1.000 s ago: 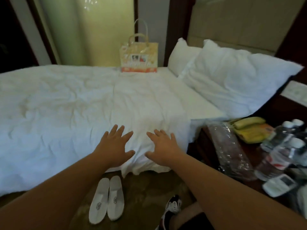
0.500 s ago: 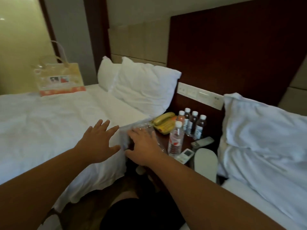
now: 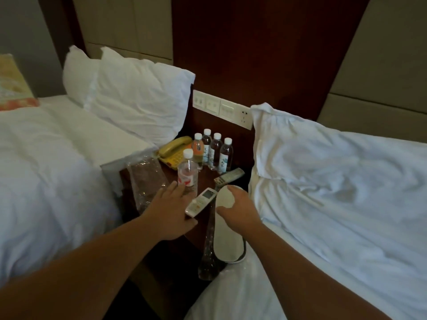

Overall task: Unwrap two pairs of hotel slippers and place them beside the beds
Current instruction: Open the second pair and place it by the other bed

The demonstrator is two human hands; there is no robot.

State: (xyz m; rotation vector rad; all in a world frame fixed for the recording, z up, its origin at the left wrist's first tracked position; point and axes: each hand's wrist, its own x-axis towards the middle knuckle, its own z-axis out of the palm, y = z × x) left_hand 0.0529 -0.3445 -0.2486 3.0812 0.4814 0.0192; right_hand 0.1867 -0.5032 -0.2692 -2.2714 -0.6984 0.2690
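Observation:
A white pair of wrapped slippers in clear plastic leans upright between the dark nightstand and the right bed. My right hand grips its upper end, thumb across the white sole and fingers curled over the top. My left hand hovers over the nightstand's front edge with fingers spread and nothing in it, beside a white remote. An empty clear plastic wrapper lies on the nightstand's left side.
Several water bottles, a nearer bottle, a yellow telephone and a second remote crowd the nightstand. White beds flank it: left bed, right bed. A switch panel sits on the wall.
The view swung right from the left bed to the nightstand. My right hand reached across and took hold of the wrapped slippers; my left hand moved over the nightstand. The unwrapped pair on the floor left view.

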